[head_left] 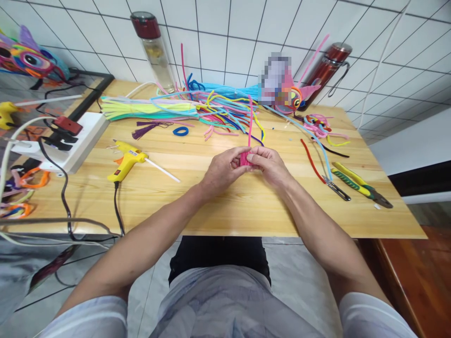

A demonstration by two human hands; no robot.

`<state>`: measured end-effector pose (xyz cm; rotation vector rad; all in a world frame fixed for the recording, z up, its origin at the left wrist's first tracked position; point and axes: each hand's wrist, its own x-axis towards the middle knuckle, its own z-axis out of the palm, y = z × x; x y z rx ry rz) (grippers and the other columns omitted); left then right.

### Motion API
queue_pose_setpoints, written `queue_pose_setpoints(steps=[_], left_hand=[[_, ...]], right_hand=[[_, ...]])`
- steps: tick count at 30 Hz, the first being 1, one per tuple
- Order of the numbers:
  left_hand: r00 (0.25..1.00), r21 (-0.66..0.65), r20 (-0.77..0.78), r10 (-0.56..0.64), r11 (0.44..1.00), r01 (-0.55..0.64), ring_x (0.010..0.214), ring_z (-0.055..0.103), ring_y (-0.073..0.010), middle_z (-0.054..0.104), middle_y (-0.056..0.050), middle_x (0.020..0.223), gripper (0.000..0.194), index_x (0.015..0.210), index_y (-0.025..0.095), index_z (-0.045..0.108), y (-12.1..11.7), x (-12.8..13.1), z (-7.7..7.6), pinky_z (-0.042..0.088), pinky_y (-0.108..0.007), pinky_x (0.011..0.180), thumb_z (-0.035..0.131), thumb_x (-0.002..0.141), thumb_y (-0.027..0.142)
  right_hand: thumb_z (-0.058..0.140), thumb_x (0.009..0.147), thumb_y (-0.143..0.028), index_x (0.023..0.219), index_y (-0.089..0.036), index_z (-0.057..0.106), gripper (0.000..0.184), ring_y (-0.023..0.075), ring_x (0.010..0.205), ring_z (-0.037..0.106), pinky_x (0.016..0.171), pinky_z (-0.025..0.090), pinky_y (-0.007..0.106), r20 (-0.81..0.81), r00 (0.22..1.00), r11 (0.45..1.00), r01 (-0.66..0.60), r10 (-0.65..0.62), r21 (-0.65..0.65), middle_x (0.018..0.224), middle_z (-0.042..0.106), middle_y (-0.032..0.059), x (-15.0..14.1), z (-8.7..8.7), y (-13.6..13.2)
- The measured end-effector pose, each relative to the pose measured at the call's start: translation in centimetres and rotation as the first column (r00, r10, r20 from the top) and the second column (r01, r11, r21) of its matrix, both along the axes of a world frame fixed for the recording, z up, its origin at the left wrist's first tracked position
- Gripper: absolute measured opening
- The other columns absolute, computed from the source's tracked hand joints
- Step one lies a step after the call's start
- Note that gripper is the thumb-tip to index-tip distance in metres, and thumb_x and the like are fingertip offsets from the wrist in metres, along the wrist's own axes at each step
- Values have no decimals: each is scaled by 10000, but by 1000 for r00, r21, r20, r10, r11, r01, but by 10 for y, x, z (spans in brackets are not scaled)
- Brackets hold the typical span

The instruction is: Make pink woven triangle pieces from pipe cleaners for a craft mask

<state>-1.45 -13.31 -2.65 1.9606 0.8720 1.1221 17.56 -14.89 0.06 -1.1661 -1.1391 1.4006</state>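
Observation:
Above the middle of the wooden table (183,211), my two hands meet on a pink pipe cleaner (250,124). Its lower part is bent into a tight bundle between my fingers, and one straight end rises upward. My left hand (223,168) pinches the bundle from the left. From the right, my right hand (269,164) grips it with the thumb across the front. Fingers cover much of the bundle. Beyond my hands lies a heap of colourful pipe cleaners (225,110), with a blue ring (180,131) and a purple tassel (148,129) to its left.
A yellow glue gun (127,162) and a white power strip (79,145) are on the left, with cables around. Green-yellow pliers (361,185) and small snips (338,188) lie right. A glass bottle (155,51) and a red flask (327,70) stand by the tiled wall.

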Motion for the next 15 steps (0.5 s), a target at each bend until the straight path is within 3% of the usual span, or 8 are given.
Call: queue_pose_setpoints(steps=[5,11,15], left_hand=[[997,-110,83,-10,994,19,896,763,-167,833,-38,1037,536,1372,178,733,-2,2,3,618,-284,855,892,863,234],[991,-182,130,-10,983,34,838,735,-145,796,-3,962,493,1297,194,723,-5,3,6,596,-278,816,903,840,245],[970,-281,244,-3,957,74,793,716,-137,755,24,918,633,1378,219,648,-6,6,7,572,-274,776,927,813,280]], right_hand=[[995,624,-443,689,-211,711,372,139,564,610,604,494,274,11,1000,1000,8,-8,2,601,699,-10,-2,4,-1],[961,643,-423,677,-213,699,337,133,552,590,601,479,278,23,1000,1000,5,-5,29,590,679,-22,-2,2,-1],[973,670,-453,700,-209,712,359,118,566,572,613,467,267,67,997,995,36,-43,97,618,686,-30,0,1,-1]])
